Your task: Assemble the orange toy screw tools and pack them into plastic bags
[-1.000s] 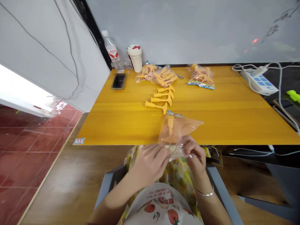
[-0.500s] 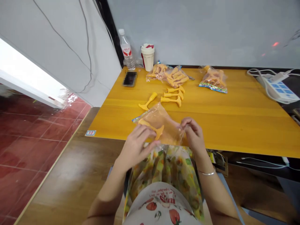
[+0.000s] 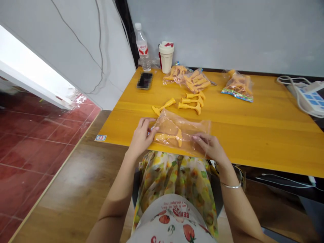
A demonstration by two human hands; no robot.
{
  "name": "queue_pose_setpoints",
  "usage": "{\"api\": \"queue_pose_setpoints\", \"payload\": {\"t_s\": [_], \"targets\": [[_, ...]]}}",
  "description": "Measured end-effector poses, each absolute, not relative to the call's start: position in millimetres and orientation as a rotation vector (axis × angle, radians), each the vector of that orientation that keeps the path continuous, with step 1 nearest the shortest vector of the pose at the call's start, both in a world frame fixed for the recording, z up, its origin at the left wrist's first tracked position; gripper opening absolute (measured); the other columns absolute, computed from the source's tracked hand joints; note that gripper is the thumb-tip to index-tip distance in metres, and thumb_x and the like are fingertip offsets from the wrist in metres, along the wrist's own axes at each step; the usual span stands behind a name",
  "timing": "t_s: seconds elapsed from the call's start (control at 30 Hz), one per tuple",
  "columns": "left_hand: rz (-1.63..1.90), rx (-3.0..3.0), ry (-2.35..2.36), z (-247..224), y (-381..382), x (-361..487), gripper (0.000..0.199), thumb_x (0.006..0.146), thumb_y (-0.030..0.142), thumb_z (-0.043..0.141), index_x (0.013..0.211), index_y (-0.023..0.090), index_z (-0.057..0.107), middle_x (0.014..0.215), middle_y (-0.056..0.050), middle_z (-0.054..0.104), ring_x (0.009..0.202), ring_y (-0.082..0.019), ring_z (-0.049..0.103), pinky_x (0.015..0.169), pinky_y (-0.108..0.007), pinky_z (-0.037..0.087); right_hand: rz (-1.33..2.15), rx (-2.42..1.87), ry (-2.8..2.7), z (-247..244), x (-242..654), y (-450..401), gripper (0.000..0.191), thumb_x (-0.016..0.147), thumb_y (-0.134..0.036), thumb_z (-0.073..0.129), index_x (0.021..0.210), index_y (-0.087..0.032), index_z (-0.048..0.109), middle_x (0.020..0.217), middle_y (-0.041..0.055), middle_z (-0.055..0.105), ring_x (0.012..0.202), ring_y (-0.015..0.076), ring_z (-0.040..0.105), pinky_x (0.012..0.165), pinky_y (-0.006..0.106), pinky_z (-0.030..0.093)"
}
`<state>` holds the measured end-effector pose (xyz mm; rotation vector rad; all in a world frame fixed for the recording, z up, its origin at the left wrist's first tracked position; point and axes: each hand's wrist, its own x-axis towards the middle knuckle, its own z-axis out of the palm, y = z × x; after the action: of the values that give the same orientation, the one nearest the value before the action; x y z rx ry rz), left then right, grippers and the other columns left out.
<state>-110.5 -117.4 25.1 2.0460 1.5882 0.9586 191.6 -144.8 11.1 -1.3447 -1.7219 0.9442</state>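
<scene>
A clear plastic bag (image 3: 187, 130) lies at the table's front edge with one yellow toy hammer (image 3: 167, 136) inside, its head toward the right. My left hand (image 3: 143, 135) grips the bag's left end, thumb over the plastic by the hammer's handle. On the other side, my right hand (image 3: 211, 146) is closed on the lower right part of the bag, its fingers partly behind the film. Just beyond the bag lies a loose toy hammer (image 3: 164, 106). Right of that, three more toy hammers (image 3: 191, 105) lie side by side.
Filled bags of hammers (image 3: 197, 82) lie at the back, another filled bag (image 3: 238, 87) farther right. A water bottle (image 3: 143, 50), a lidded cup (image 3: 166, 58) and a phone (image 3: 145, 81) stand or lie back left. A power strip (image 3: 310, 99) with cables sits at the right.
The bag is now flatter and stretched between my hands, the hammer inside lying level. My left hand has shifted left to the bag's end. My view has tilted slightly.
</scene>
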Motion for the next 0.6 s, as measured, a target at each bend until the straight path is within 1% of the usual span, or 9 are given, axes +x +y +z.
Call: {"api": "queue_pose_setpoints", "payload": {"t_s": [0.03,0.1,0.17,0.2,0.27,0.33,0.4,0.5,0.6], "targets": [[0.995,1.98,1.607,22.1,-111.0,-112.3,0.04,0.097,0.046,0.051,0.126,0.018,0.053,0.126,-0.013,0.059,0.084,-0.017,0.064,0.081,-0.035,0.055,0.965,-1.313,-1.775,14.4,187.4,-144.2,0.031,0.095,-0.045,0.057,0.091,-0.02,0.075,0.08,0.0015,0.074,0.073,0.0179,0.067,0.066,0.03,0.054],[1.036,1.866,1.585,14.0,-95.1,-114.7,0.047,0.096,0.047,0.052,0.13,0.016,0.049,0.126,-0.015,0.062,0.096,-0.021,0.066,0.088,-0.038,0.054,0.926,-1.258,-1.843,16.8,178.9,-139.4,0.029,0.097,-0.042,0.055,0.104,-0.023,0.076,0.097,0.0035,0.078,0.086,0.0215,0.072,0.076,0.035,0.058],[1.02,1.777,1.497,5.7,-79.1,-114.6,0.051,0.096,0.047,0.051,0.135,0.014,0.045,0.121,-0.015,0.067,0.104,-0.022,0.065,0.094,-0.039,0.051,0.814,-1.217,-1.919,14.3,170.9,-131.8,0.03,0.097,-0.039,0.056,0.117,-0.024,0.073,0.115,0.0062,0.076,0.1,0.0238,0.072,0.084,0.039,0.059],[1.0,1.743,1.451,2.3,-72.3,-113.6,0.052,0.096,0.047,0.051,0.136,0.014,0.044,0.115,-0.013,0.069,0.102,-0.022,0.066,0.093,-0.038,0.051,0.76,-1.198,-1.966,12.2,167.4,-128.1,0.032,0.096,-0.038,0.057,0.122,-0.024,0.07,0.121,0.0075,0.074,0.103,0.0244,0.072,0.087,0.041,0.058],[0.994,1.679,1.371,-1.9,-62.9,-110.3,0.049,0.095,0.043,0.053,0.135,0.015,0.046,0.097,-0.008,0.071,0.089,-0.019,0.066,0.085,-0.034,0.051,0.7,-1.165,-2.058,8.5,161.2,-122.4,0.036,0.096,-0.038,0.058,0.129,-0.024,0.066,0.127,0.0096,0.071,0.107,0.0248,0.071,0.09,0.042,0.058],[1.058,1.59,1.315,-2.3,-59.0,-107.2,0.043,0.091,0.036,0.058,0.129,0.016,0.049,0.079,0.0,0.064,0.074,-0.015,0.061,0.075,-0.029,0.049,0.735,-1.127,-2.117,8.1,155.9,-120.2,0.036,0.098,-0.038,0.055,0.13,-0.024,0.065,0.128,0.0098,0.07,0.106,0.0238,0.071,0.089,0.041,0.057],[1.183,1.421,1.274,0.5,-59.2,-106.9,0.04,0.084,0.028,0.062,0.121,0.017,0.052,0.069,0.005,0.055,0.064,-0.012,0.056,0.066,-0.025,0.045,0.879,-1.084,-2.169,11.6,152.0,-120.7,0.035,0.099,-0.039,0.052,0.127,-0.024,0.066,0.126,0.0085,0.071,0.103,0.022,0.071,0.087,0.037,0.057],[1.315,1.127,1.245,7.3,-63.0,-114.2,0.039,0.076,0.023,0.066,0.113,0.02,0.053,0.068,0.007,0.053,0.056,-0.01,0.054,0.055,-0.021,0.04,1.104,-1.018,-2.25,21.2,150.9,-120.1,0.035,0.1,-0.042,0.05,0.123,-0.024,0.069,0.115,0.0054,0.075,0.095,0.0196,0.071,0.083,0.033,0.056],[1.333,1.009,1.245,12.5,-66.7,-129.6,0.04,0.072,0.023,0.069,0.11,0.02,0.054,0.071,0.006,0.057,0.054,-0.01,0.057,0.052,-0.021,0.042,1.145,-1.047,-2.276,32.0,158.4,-108.3,0.034,0.098,-0.044,0.051,0.107,-0.022,0.074,0.099,0.0041,0.077,0.086,0.0196,0.069,0.078,0.031,0.054]]}}
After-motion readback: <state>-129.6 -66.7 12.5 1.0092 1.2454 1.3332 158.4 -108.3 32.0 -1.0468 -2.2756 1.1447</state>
